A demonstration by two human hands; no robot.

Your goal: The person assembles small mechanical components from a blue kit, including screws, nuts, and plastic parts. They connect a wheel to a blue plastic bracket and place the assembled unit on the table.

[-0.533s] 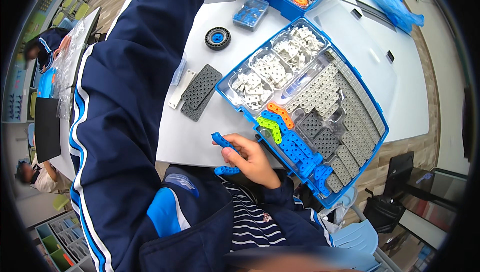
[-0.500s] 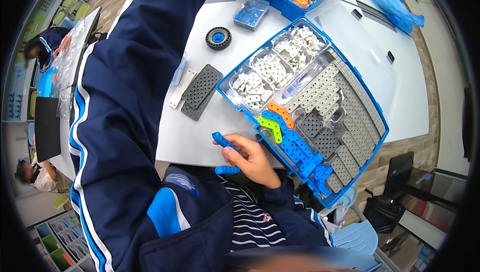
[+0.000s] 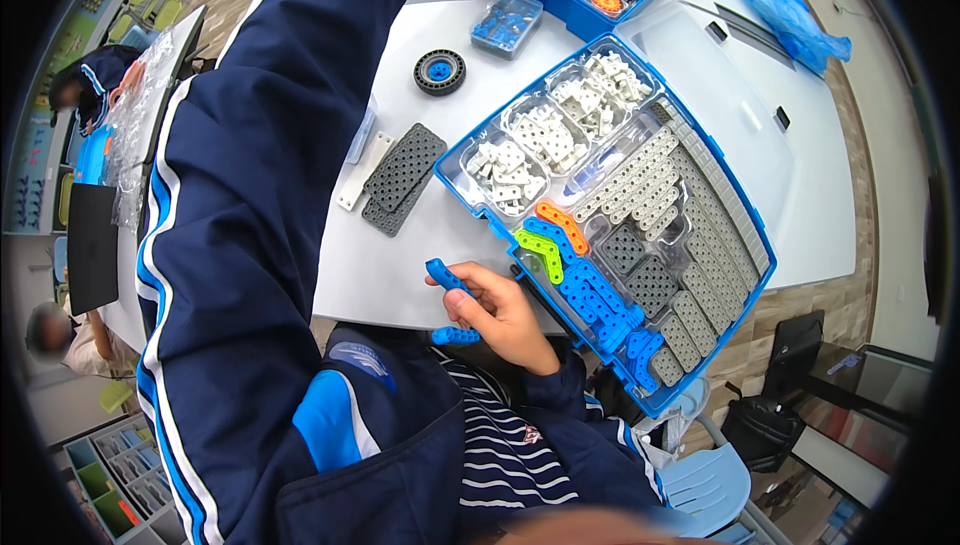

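Note:
My right hand point(image 3: 500, 320) is closed at the table's near edge, with thumb and fingers pinching a blue plastic beam point(image 3: 445, 275). A second blue holed end point(image 3: 456, 336) shows below the thumb. Whether both ends belong to one bent piece is hidden by the hand. My left arm point(image 3: 270, 125), in a dark blue sleeve, reaches forward and leaves the view at the top, so its hand is out of sight. Beside my right hand lies an open blue parts case point(image 3: 478, 213) with white connectors, grey beams and plates, and blue, green point(image 3: 541, 255) and orange point(image 3: 562, 227) bent beams.
Dark grey perforated plates point(image 3: 405, 175) and a white strip point(image 3: 364, 173) lie on the white table point(image 3: 375, 280). Beyond are a black wheel point(image 3: 439, 72), a small clear box of blue parts point(image 3: 506, 23), another blue case point(image 3: 560, 7) and a blue plastic bag point(image 3: 785, 15).
My right hand keeps its grip on the blue beam at almost the same place. The left sleeve has shifted slightly to the left.

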